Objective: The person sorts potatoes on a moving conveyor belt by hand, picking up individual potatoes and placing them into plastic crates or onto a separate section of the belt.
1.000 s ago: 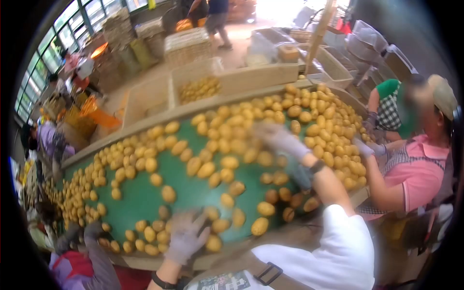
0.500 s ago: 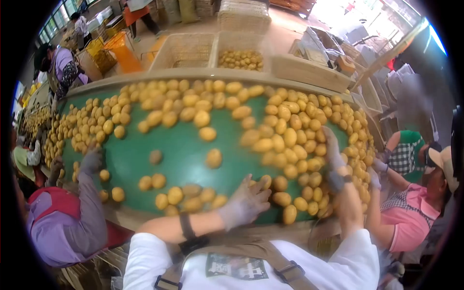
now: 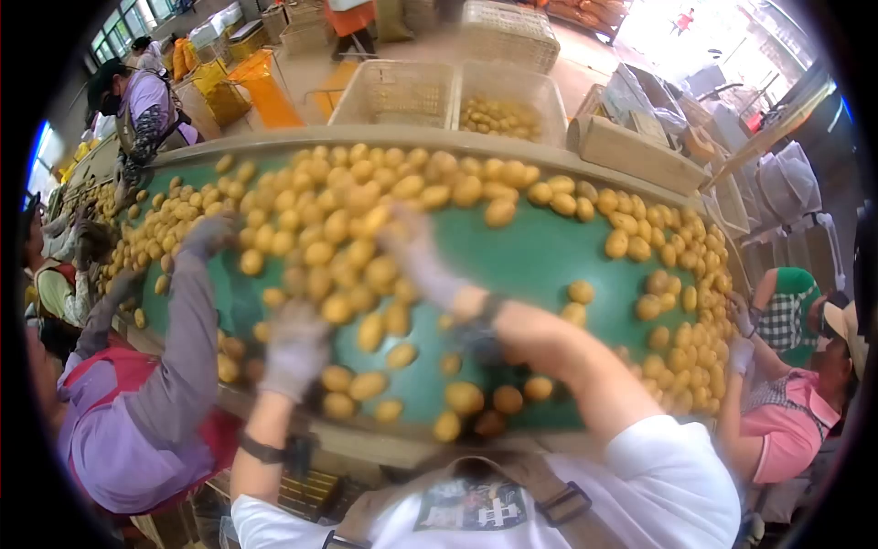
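Note:
Yellow-brown, potato-like produce [image 3: 317, 254] lies heaped on a green belt [image 3: 512, 265] in front of me. My right hand [image 3: 416, 252], in a pale glove, reaches across to the right side of the heap and touches it. Motion smears its fingers. At the near left edge of the same heap is my left hand [image 3: 297, 343], also gloved and blurred, close to several potatoes. Whether either hand grips one cannot be made out. A few loose potatoes [image 3: 464, 397] lie on the belt below my right forearm.
More potatoes [image 3: 688, 352] are piled at the belt's right end. A co-worker's gloved hand [image 3: 212, 234] works at left; another person's gloved hand [image 3: 741, 354] is at right. Beyond the far rail [image 3: 402, 137] stand a plastic crate [image 3: 393, 96] and one holding potatoes [image 3: 500, 119].
Both my hands have moved left, the right one from the right-hand pile across the belt. Potatoes are now bunched at centre-left, and green belt shows where the middle-right pile lay. The view has shifted slightly.

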Action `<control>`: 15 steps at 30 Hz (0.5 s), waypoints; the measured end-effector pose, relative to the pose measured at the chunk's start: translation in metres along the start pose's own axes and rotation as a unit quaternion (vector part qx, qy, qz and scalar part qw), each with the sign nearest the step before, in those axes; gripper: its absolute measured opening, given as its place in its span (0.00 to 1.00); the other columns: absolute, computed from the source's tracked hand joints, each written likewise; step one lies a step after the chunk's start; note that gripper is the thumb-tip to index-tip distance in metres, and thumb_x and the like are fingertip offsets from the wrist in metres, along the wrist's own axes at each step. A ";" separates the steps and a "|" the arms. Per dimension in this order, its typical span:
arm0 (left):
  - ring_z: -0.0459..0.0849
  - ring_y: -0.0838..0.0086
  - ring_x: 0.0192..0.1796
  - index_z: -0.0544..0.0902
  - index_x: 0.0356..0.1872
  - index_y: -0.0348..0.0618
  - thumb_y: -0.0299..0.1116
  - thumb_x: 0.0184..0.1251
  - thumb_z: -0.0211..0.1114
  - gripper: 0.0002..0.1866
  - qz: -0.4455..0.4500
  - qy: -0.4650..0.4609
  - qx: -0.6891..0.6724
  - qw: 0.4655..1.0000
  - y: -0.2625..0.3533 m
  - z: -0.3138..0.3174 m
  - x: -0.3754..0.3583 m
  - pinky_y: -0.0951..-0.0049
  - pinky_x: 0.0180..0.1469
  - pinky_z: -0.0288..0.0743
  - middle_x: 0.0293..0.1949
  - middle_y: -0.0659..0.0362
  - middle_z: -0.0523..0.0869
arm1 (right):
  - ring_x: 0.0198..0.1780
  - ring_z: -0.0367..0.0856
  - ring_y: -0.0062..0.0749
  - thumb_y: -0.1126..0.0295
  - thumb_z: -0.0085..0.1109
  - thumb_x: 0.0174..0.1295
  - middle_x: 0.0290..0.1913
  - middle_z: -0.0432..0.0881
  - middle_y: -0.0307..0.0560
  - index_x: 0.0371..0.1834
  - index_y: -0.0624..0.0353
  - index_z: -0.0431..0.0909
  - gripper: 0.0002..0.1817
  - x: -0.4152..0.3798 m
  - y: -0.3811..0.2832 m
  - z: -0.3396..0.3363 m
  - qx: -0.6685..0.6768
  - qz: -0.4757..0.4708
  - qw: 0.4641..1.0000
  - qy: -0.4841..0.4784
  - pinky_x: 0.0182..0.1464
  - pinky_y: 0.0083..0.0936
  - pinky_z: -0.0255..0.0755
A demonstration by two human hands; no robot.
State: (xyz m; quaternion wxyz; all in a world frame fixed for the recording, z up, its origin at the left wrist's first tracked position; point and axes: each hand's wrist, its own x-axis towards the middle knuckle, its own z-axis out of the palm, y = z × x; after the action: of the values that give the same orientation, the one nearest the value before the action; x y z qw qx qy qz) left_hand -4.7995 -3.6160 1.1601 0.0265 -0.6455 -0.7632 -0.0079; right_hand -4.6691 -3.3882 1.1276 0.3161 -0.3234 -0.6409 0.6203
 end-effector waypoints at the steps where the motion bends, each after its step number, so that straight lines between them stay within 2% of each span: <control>1: 0.77 0.52 0.57 0.84 0.39 0.44 0.31 0.56 0.65 0.09 -0.064 0.017 0.062 0.996 -0.033 0.005 -0.016 0.45 0.65 0.65 0.48 0.49 0.82 | 0.78 0.58 0.53 0.55 0.67 0.66 0.77 0.59 0.60 0.77 0.51 0.67 0.37 0.011 0.030 0.042 0.032 -0.047 0.996 -0.071 0.81 0.42 0.51; 2: 0.73 0.46 0.66 0.83 0.51 0.43 0.30 0.59 0.64 0.17 -0.130 0.052 0.136 0.981 -0.058 0.013 -0.033 0.44 0.70 0.63 0.60 0.44 0.80 | 0.81 0.52 0.58 0.52 0.65 0.67 0.79 0.56 0.62 0.79 0.48 0.65 0.38 -0.006 0.012 0.073 -0.050 -0.023 0.995 -0.086 0.82 0.46 0.44; 3: 0.66 0.40 0.72 0.79 0.63 0.45 0.28 0.61 0.62 0.26 -0.227 0.012 0.088 0.970 -0.076 0.012 -0.051 0.44 0.74 0.59 0.67 0.42 0.76 | 0.82 0.47 0.63 0.50 0.62 0.69 0.80 0.54 0.65 0.79 0.46 0.64 0.37 -0.007 0.018 0.094 -0.052 -0.071 0.978 -0.189 0.83 0.49 0.40; 4: 0.71 0.44 0.71 0.78 0.66 0.48 0.27 0.61 0.58 0.28 -0.249 -0.003 0.122 0.961 -0.066 -0.017 -0.064 0.49 0.74 0.64 0.67 0.43 0.76 | 0.81 0.54 0.54 0.52 0.59 0.72 0.77 0.63 0.62 0.77 0.48 0.68 0.32 -0.011 0.037 0.117 -0.076 -0.117 0.949 -0.283 0.82 0.44 0.47; 7: 0.73 0.44 0.70 0.77 0.67 0.47 0.26 0.61 0.59 0.29 -0.318 0.042 0.066 0.945 -0.070 -0.013 -0.105 0.50 0.73 0.66 0.67 0.45 0.77 | 0.75 0.68 0.46 0.54 0.55 0.74 0.70 0.75 0.57 0.73 0.48 0.74 0.26 -0.031 -0.073 0.053 -0.022 -0.031 0.841 -0.540 0.77 0.38 0.60; 8: 0.74 0.44 0.69 0.78 0.65 0.45 0.25 0.61 0.60 0.28 -0.324 0.050 0.070 0.942 -0.049 -0.034 -0.102 0.51 0.73 0.67 0.66 0.46 0.78 | 0.69 0.75 0.44 0.57 0.55 0.73 0.65 0.79 0.54 0.69 0.51 0.77 0.23 -0.032 -0.071 0.032 -0.111 -0.162 0.861 -0.468 0.72 0.37 0.67; 9: 0.73 0.45 0.69 0.78 0.66 0.45 0.25 0.63 0.59 0.27 -0.304 0.075 0.039 0.949 -0.031 -0.049 -0.101 0.50 0.73 0.66 0.66 0.45 0.77 | 0.63 0.81 0.42 0.59 0.56 0.72 0.60 0.84 0.50 0.65 0.53 0.80 0.21 -0.030 -0.070 0.012 -0.197 -0.289 0.854 -0.384 0.67 0.35 0.73; 10: 0.73 0.46 0.70 0.78 0.67 0.44 0.25 0.64 0.59 0.27 -0.283 0.102 0.009 0.954 -0.013 -0.062 -0.098 0.50 0.73 0.66 0.66 0.45 0.77 | 0.52 0.84 0.45 0.66 0.57 0.67 0.51 0.85 0.52 0.55 0.57 0.81 0.16 -0.006 -0.046 -0.007 -0.238 -0.431 0.823 -0.282 0.57 0.40 0.78; 11: 0.72 0.46 0.71 0.77 0.68 0.44 0.25 0.66 0.58 0.27 -0.261 0.129 -0.022 0.956 0.004 -0.066 -0.093 0.50 0.73 0.66 0.67 0.44 0.76 | 0.46 0.83 0.44 0.71 0.58 0.61 0.43 0.83 0.52 0.46 0.59 0.81 0.11 0.013 -0.053 -0.028 -0.358 -0.368 0.832 -0.212 0.48 0.43 0.77; 12: 0.74 0.46 0.69 0.78 0.67 0.44 0.26 0.64 0.60 0.27 -0.216 0.143 -0.043 0.965 0.027 -0.065 -0.084 0.50 0.72 0.67 0.65 0.44 0.78 | 0.45 0.82 0.45 0.74 0.56 0.60 0.40 0.81 0.53 0.45 0.59 0.80 0.11 0.037 -0.039 -0.067 -0.417 -0.424 0.794 -0.125 0.45 0.44 0.76; 13: 0.75 0.45 0.67 0.78 0.66 0.43 0.27 0.63 0.63 0.27 -0.170 0.158 -0.064 0.971 0.051 -0.066 -0.074 0.49 0.71 0.68 0.63 0.45 0.79 | 0.46 0.82 0.47 0.74 0.55 0.61 0.41 0.82 0.53 0.48 0.60 0.80 0.12 0.065 -0.012 -0.106 -0.533 -0.462 0.708 -0.024 0.47 0.43 0.76; 14: 0.76 0.45 0.65 0.79 0.65 0.44 0.29 0.61 0.66 0.28 -0.117 0.144 -0.128 0.974 0.079 -0.068 -0.059 0.49 0.69 0.69 0.61 0.45 0.80 | 0.55 0.79 0.58 0.74 0.54 0.64 0.53 0.82 0.61 0.60 0.58 0.79 0.20 0.069 -0.027 -0.136 -0.526 -0.252 0.809 -0.070 0.59 0.46 0.74; 15: 0.78 0.45 0.63 0.79 0.64 0.46 0.31 0.58 0.69 0.29 -0.062 0.131 -0.190 0.971 0.106 -0.072 -0.044 0.49 0.68 0.70 0.59 0.45 0.80 | 0.56 0.78 0.61 0.76 0.52 0.62 0.52 0.82 0.62 0.66 0.57 0.75 0.25 0.064 -0.021 -0.157 -0.490 -0.211 0.845 -0.025 0.60 0.48 0.73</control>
State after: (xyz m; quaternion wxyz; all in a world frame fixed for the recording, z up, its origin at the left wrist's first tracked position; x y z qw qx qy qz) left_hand -4.6859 -3.6455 1.2270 0.0030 -0.5833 -0.7763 -0.2389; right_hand -4.5806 -3.2445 1.1540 0.2235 -0.2777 -0.9219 0.1518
